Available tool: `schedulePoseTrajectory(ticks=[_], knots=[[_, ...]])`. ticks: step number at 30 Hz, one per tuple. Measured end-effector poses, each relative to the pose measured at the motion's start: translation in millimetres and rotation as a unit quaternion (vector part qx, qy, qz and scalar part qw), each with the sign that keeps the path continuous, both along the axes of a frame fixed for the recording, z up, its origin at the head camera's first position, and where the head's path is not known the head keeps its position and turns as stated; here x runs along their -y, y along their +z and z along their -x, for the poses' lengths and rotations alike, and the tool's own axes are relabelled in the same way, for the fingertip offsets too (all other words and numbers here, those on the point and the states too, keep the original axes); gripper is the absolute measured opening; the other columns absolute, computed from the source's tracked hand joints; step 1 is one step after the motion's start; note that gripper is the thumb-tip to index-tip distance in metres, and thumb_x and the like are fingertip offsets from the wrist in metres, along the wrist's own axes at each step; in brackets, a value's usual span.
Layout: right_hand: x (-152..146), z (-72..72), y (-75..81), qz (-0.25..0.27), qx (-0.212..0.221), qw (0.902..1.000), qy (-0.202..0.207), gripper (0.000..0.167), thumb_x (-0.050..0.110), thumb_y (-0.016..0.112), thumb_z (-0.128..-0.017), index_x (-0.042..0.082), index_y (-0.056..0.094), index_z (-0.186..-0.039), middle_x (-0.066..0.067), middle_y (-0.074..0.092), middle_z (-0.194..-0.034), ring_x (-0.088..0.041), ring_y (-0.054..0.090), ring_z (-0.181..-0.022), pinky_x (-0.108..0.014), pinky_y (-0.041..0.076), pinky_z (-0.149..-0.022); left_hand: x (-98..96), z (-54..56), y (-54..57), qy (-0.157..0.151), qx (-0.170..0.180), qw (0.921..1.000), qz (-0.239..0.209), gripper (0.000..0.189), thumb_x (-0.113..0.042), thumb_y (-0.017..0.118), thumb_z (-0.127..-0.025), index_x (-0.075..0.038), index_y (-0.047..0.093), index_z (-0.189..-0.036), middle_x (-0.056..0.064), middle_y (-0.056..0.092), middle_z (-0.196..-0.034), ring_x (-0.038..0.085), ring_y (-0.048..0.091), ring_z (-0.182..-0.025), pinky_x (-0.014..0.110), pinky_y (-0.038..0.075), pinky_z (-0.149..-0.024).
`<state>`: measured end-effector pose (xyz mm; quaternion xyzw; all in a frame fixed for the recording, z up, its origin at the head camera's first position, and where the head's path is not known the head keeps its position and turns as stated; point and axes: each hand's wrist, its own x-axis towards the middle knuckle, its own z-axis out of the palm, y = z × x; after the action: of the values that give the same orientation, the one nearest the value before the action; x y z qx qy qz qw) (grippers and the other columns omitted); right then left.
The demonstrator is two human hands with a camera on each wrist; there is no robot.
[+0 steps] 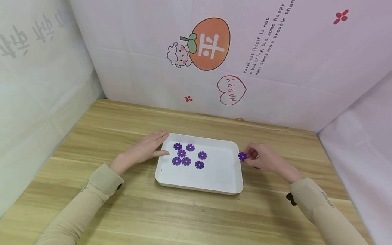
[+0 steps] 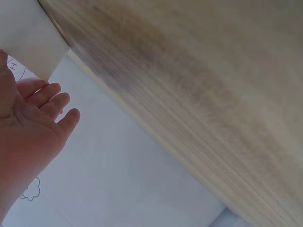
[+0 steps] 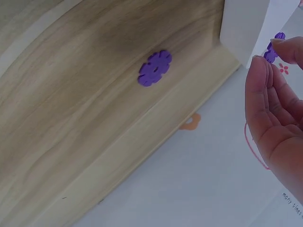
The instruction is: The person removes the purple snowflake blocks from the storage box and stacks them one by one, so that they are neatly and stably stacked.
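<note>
In the head view a white tray [image 1: 220, 172] lies on the table with several purple notched plastic discs [image 1: 202, 155], shaped like snowflakes, in its left half. My left hand [image 1: 145, 147] rests against the tray's left side, fingers extended near the far corner and thumb over the rim. Just off the right rim, my right hand [image 1: 262, 156] pinches one purple disc [image 1: 242, 156] between thumb and finger. Another purple disc [image 3: 155, 68] lies flat on the wood in the right wrist view; the right hand mostly hides it from the head view.
The wooden table [image 1: 190, 219] ends at a white printed cloth [image 1: 136, 59] behind it. Similar white cloth walls [image 1: 26, 89] stand to the left and right.
</note>
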<state>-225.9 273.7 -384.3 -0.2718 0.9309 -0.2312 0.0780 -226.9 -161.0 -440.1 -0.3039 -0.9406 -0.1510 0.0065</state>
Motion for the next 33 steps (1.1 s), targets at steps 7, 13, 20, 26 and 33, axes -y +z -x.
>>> schedulePoseTrajectory(ticks=[7,13,20,26,33], knots=[[-13,-1.7,-1.6,-0.005,-0.004,0.9999,-0.015,0.015,-0.001,0.072,-0.079,0.000,0.066,-0.093,-0.008,0.070,-0.084,-0.013,0.065,-0.076,-0.019,0.056,-0.066,-0.5,-0.8,0.6,0.002,0.007,1.0000,0.001,0.082,-0.046,0.060,-0.095,0.006,0.031,-0.151,0.025,0.030,-0.159,0.041,0.031,-0.148,0.057,0.027,-0.123],[-26,0.3,-8.8,-0.019,-0.005,0.9991,-0.038,0.018,0.001,0.074,-0.079,-0.002,0.067,-0.096,-0.010,0.071,-0.086,-0.014,0.065,-0.077,-0.020,0.057,-0.067,-0.9,-1.2,1.1,0.004,0.012,0.9999,0.005,0.082,-0.048,0.059,-0.096,0.005,0.030,-0.152,0.024,0.029,-0.160,0.041,0.030,-0.148,0.057,0.026,-0.124],[-43,3.1,-18.6,-0.025,0.009,0.9979,-0.059,0.021,0.003,0.074,-0.080,-0.004,0.066,-0.099,-0.013,0.070,-0.089,-0.017,0.065,-0.080,-0.023,0.058,-0.070,-0.7,-1.8,-0.2,0.004,0.009,0.9999,0.003,0.082,-0.048,0.058,-0.096,0.005,0.030,-0.152,0.024,0.029,-0.160,0.041,0.031,-0.148,0.057,0.026,-0.123],[-53,5.4,-26.5,-0.030,0.010,0.9969,-0.072,0.023,0.005,0.076,-0.081,-0.004,0.066,-0.100,-0.013,0.070,-0.090,-0.018,0.065,-0.081,-0.019,0.055,-0.070,-0.3,-1.7,-0.1,0.005,0.012,0.9999,-0.001,0.082,-0.048,0.058,-0.096,0.006,0.030,-0.152,0.024,0.029,-0.160,0.041,0.030,-0.149,0.056,0.026,-0.124],[-58,4.5,-30.9,-0.031,0.013,0.9965,-0.076,0.021,0.004,0.076,-0.081,-0.004,0.066,-0.097,-0.013,0.071,-0.088,-0.018,0.065,-0.079,-0.019,0.056,-0.069,-0.7,-0.6,-1.0,0.006,0.010,0.9999,0.005,0.082,-0.048,0.058,-0.096,0.006,0.030,-0.152,0.024,0.029,-0.160,0.041,0.031,-0.148,0.056,0.026,-0.123]])
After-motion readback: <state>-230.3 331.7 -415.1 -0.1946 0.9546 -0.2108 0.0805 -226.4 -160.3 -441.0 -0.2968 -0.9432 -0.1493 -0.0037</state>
